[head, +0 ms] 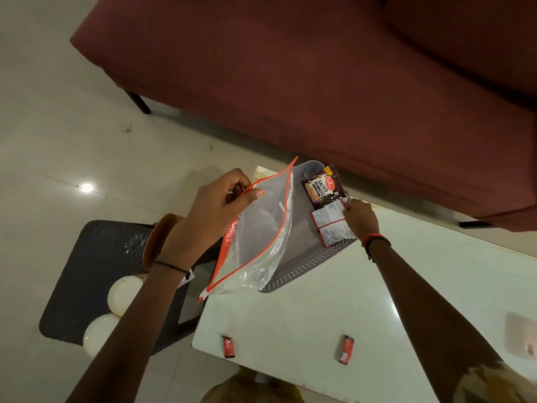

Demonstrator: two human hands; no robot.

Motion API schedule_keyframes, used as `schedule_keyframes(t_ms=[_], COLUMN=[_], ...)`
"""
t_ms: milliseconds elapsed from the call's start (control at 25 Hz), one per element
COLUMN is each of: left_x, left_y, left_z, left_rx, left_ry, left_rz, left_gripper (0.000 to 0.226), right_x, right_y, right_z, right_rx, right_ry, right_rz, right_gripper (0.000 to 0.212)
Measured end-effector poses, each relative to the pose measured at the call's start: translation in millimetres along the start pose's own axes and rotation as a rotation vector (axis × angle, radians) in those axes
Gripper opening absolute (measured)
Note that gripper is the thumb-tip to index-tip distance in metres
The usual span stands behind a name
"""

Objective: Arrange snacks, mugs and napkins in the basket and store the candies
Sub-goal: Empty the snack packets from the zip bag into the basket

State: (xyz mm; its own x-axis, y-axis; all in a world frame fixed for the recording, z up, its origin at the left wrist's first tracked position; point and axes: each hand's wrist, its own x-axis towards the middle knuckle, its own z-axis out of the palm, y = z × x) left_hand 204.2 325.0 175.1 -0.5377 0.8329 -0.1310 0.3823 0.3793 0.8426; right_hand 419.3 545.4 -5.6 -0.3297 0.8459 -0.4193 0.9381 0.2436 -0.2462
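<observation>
My left hand (pixel 216 207) pinches the top edge of a clear zip bag (pixel 258 231) with an orange seal, held up over the grey perforated basket (pixel 305 266). Inside the basket lie a dark salted-peanuts packet (pixel 322 186) and a red-and-white snack packet (pixel 331 225). My right hand (pixel 361 218) reaches into the basket, its fingers curled at the snack packets; whether it grips one is hidden. Two small red candies (pixel 227 346) (pixel 346 349) lie on the white table near its front edge.
The white table (pixel 334 309) carries a pale napkin-like item (pixel 521 335) at its right edge. Left of the table, a dark stool or mat (pixel 96 271) holds two white mugs (pixel 123 295) (pixel 100 333) and a brown item (pixel 158 237). A maroon sofa (pixel 319 74) stands behind.
</observation>
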Motion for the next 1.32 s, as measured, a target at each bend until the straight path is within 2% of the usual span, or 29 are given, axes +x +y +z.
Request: schedule_keyframes(t_ms=[360,480,720,840,880,920,1000,1040,1080,1160,1240,1320], left_x=[-4.2,-8.9,-18.6,-23.5,-25.4,-27.7,-32.1,-34.8,-37.7,-46.4,-56.9,-73.7], left_y=[0.3,2.8,8.8,16.1,19.2,23.3,30.9,35.5,40.4,52.0,61.6,69.9], left_z=[3.5,5.9,10.7,13.8,15.3,17.3,22.0,24.9,28.6,39.8,55.1,70.1], left_rx=[-0.007,-0.005,-0.011,0.009,0.023,0.035,0.034,0.021,0.003,-0.051,-0.093,-0.121], left_ry=[0.015,0.018,0.028,0.044,0.045,0.040,0.000,-0.037,-0.074,-0.120,-0.157,-0.227], left_rz=[0.018,0.013,0.016,0.014,0.024,0.037,0.031,0.012,-0.010,-0.060,-0.138,-0.205], left_gripper=[0.017,0.016,0.017,0.017,0.017,0.017,0.017,0.017,0.016,0.016,0.026,0.028], right_x=[-5.3,-5.9,-24.0,-61.7,-78.5,-98.1,-134.8,-151.0,-165.2,-189.4,-202.8,-217.6], right_y=[-2.7,-2.9,-4.7,-3.3,-4.2,-8.0,-19.0,-25.3,-32.2,-44.6,-47.9,-41.1], right_z=[-6.7,-8.6,-21.3,-22.8,-19.3,-17.0,-14.4,-13.9,-13.9,-21.4,-29.6,-38.3], right_rx=[-0.064,-0.089,0.052,0.123,0.180,0.272,0.458,0.499,0.521,0.619,0.726,0.811], right_ry=[0.152,0.152,0.202,0.201,0.147,0.058,-0.114,-0.117,-0.087,-0.051,-0.044,-0.090], right_rz=[-0.034,-0.063,-0.043,-0.145,-0.220,-0.281,-0.396,-0.474,-0.528,-0.516,-0.422,-0.299], right_gripper=[0.032,0.031,0.022,0.023,0.025,0.039,0.091,0.112,0.122,0.123,0.116,0.091])
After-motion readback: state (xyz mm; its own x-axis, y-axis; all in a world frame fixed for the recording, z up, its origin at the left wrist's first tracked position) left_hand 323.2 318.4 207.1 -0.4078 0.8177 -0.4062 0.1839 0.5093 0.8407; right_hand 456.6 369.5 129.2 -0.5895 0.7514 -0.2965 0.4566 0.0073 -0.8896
